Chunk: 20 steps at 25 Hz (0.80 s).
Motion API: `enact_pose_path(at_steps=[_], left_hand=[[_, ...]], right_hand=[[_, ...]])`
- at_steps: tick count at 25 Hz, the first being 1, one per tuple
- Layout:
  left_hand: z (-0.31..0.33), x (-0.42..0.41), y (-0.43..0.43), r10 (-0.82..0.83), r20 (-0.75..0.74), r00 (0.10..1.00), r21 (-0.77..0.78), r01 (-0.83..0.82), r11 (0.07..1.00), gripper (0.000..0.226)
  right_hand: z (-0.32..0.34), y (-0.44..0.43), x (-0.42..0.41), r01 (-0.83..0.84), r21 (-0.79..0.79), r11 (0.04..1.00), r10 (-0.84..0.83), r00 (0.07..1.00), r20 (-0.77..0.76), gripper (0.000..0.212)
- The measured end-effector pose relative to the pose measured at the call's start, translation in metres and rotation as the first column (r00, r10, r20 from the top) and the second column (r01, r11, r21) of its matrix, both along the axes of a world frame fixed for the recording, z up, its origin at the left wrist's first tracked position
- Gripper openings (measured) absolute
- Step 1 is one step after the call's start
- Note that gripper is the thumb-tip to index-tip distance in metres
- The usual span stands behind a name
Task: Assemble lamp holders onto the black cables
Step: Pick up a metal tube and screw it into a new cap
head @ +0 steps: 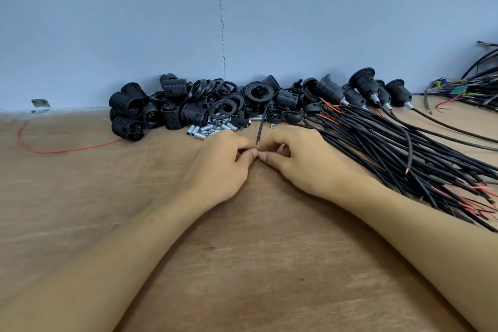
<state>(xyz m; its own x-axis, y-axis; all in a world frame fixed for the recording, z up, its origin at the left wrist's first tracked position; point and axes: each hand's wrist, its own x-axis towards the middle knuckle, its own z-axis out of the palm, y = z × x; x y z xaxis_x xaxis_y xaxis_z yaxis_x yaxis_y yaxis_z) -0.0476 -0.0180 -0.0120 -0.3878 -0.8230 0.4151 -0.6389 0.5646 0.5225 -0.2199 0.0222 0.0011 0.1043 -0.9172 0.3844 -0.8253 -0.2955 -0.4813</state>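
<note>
My left hand (223,167) and my right hand (299,162) meet fingertip to fingertip on the wooden table (242,264), fingers curled. Between them they pinch the stripped, red-tipped end of one black cable (262,121), which arcs up and back toward the parts pile. What else the fingertips hold is hidden. Loose black lamp holder shells and rings (188,105) are heaped along the wall. Small metal tubes (213,128) lie just in front of them. A bundle of black cables (390,148) fans out under and beside my right forearm.
Several assembled lamp holders on cables (369,91) lie at the back right. A tangle of coloured wires (469,89) sits at the far right. A loose red wire (67,149) curls at the left. A blue-grey wall (242,21) bounds the table's far edge.
</note>
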Motion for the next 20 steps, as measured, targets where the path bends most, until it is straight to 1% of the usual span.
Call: enact_pose_path(at_steps=[1, 2, 4, 7, 9, 12, 16, 18, 20], left_hand=[[0.001, 0.0, 0.001, 0.022, -0.093, 0.995, 0.032, -0.019, 0.999, 0.016], [0.001, 0.0, 0.003, 0.046, -0.201, 0.979, 0.08, -0.031, 0.996, 0.016], [0.004, 0.0, 0.007, 0.087, -0.399, 0.913, 0.184, -0.014, 0.983, 0.017], [0.006, -0.003, 0.013, 0.146, -0.596, 0.79, 0.331, 0.076, 0.94, 0.016], [0.008, -0.004, 0.015, 0.178, -0.669, 0.722, 0.409, 0.157, 0.899, 0.017], [0.009, -0.004, 0.015, 0.216, -0.72, 0.659, 0.466, 0.23, 0.855, 0.017], [0.011, -0.002, 0.015, 0.231, -0.781, 0.581, 0.483, 0.326, 0.813, 0.007], [0.012, -0.002, 0.014, 0.248, -0.811, 0.53, 0.482, 0.366, 0.796, 0.008], [0.013, -0.001, 0.015, 0.257, -0.836, 0.485, 0.476, 0.406, 0.781, 0.012]], right_hand=[[0.0, 0.001, 0.001, -0.01, -0.005, 1.0, 0.01, 0.998, 0.056, 0.003], [0.001, 0.003, 0.002, -0.015, -0.012, 1.0, 0.017, 0.993, 0.117, 0.009], [0.004, 0.006, 0.005, -0.038, -0.025, 0.999, 0.042, 0.973, 0.228, 0.018], [0.003, 0.008, 0.008, -0.037, -0.052, 0.998, 0.052, 0.944, 0.325, 0.009], [0.004, 0.009, 0.008, -0.033, -0.054, 0.998, 0.051, 0.923, 0.382, 0.007], [0.005, 0.01, 0.007, -0.045, -0.032, 0.998, 0.054, 0.91, 0.412, 0.009], [0.006, 0.009, 0.005, -0.089, 0.028, 0.996, 0.066, 0.885, 0.461, 0.006], [0.006, 0.009, 0.005, -0.116, 0.047, 0.992, 0.078, 0.866, 0.494, 0.003], [0.006, 0.008, 0.005, -0.142, 0.072, 0.987, 0.078, 0.824, 0.561, 0.008]])
